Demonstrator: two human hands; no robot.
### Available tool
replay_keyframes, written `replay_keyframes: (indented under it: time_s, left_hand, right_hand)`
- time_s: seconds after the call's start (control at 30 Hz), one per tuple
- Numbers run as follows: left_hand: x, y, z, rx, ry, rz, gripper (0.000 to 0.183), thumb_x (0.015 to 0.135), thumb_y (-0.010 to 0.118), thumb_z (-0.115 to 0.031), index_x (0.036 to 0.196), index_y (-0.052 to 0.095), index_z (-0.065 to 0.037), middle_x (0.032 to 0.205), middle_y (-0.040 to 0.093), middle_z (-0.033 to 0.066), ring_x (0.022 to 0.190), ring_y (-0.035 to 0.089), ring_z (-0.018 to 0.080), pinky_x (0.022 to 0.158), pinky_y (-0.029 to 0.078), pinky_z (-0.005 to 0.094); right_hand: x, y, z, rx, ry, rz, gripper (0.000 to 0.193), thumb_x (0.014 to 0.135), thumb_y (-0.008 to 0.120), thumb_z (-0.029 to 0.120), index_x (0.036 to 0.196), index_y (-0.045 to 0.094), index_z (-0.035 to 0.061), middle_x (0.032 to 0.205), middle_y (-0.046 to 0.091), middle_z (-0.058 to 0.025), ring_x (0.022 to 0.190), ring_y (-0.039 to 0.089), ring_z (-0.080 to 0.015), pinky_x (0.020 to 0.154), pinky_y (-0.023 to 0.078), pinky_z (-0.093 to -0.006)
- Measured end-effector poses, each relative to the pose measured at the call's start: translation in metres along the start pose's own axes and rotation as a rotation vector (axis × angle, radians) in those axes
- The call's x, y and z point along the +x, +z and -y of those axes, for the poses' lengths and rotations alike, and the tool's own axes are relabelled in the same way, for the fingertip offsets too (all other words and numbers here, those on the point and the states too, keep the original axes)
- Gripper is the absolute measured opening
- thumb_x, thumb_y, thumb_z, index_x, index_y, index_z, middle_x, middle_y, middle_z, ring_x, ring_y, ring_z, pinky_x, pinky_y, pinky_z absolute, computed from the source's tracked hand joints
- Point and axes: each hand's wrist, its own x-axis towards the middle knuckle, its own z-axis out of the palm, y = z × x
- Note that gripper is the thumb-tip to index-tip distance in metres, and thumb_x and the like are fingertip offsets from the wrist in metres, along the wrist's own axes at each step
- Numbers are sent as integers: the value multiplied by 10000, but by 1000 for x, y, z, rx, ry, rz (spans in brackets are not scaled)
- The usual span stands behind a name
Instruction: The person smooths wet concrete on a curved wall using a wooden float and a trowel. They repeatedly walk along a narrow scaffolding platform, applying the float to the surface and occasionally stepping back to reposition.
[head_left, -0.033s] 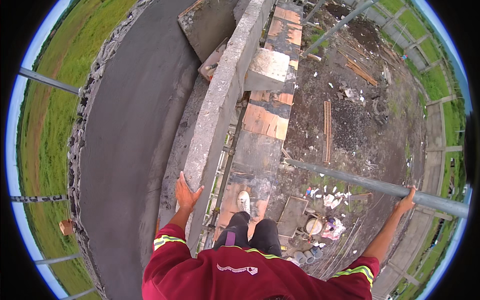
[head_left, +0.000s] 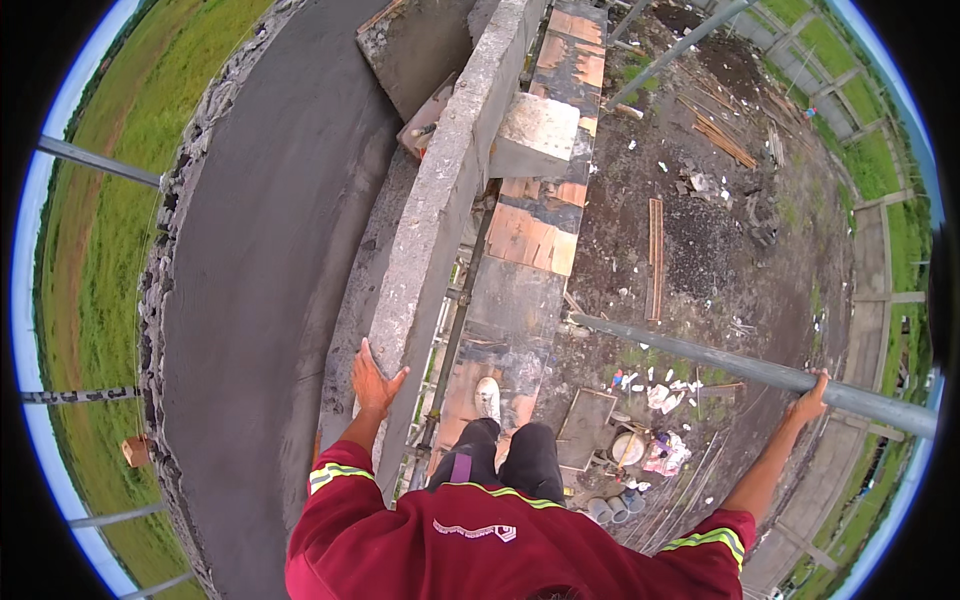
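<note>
My left hand (head_left: 374,384) lies on the near end of a narrow concrete beam (head_left: 430,210). Its fingers are stretched and the thumb is spread apart toward the beam's right edge. Off to the right, my right hand (head_left: 808,402) grips a grey metal pipe (head_left: 720,363) from below, with fingertips showing over its top. A white shoe (head_left: 487,398) of mine stands on the plank walkway (head_left: 515,300) beside the beam. Both arms are spread wide, in dark red sleeves.
Left of the beam is smooth grey mortar (head_left: 270,220), with a mortar-coated board (head_left: 415,60) farther off. A concrete block (head_left: 535,135) juts over the walkway. Far below lies muddy ground (head_left: 700,270) with timber, buckets and litter. Another pipe (head_left: 680,52) crosses at the upper right.
</note>
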Motion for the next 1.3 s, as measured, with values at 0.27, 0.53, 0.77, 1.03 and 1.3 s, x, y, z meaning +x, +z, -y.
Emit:
replay_keyframes:
  time_s: [0.27,0.53,0.77,1.03,1.3]
  left_hand:
    - [105,3,-98,-25,102,-62,1076,776,739,-630,1568,245,-96,1542,336,235,1398,350,411,1168,223,589]
    - [233,-7,-185,275,-205,214,1054,779,752,-610,1575,267,-117,1466,435,203,1324,418,370,1082,338,575]
    - [239,-13,-185,241,-173,146,878,810,733,-586,1477,450,-90,1357,522,164,1294,442,356,1048,348,553]
    - [471,-21,-234,-18,-52,-16,521,926,647,-415,1264,602,-21,1310,572,135,1245,517,321,1054,400,495]
    - [622,64,-247,175,-81,383,386,859,695,-179,1210,611,-42,1281,618,166,1256,564,360,1031,477,472]
  right_hand:
    - [-24,14,18,-146,-2,-72,211,885,706,153,1018,636,5,911,677,-103,840,641,-211,797,525,-375]
    - [-32,21,5,-457,165,-521,299,794,776,269,862,717,-17,869,698,-102,786,640,-228,755,530,-406]
    - [-33,36,13,-524,182,-876,559,686,854,404,872,704,-101,914,704,-213,798,680,-343,723,586,-450]
    - [-33,60,25,-705,445,-966,693,710,847,374,1162,631,-105,1143,690,-222,930,692,-342,815,590,-431]
    - [-39,41,31,-807,565,-818,725,734,816,432,1185,621,-100,1163,683,-212,966,682,-335,842,575,-429]
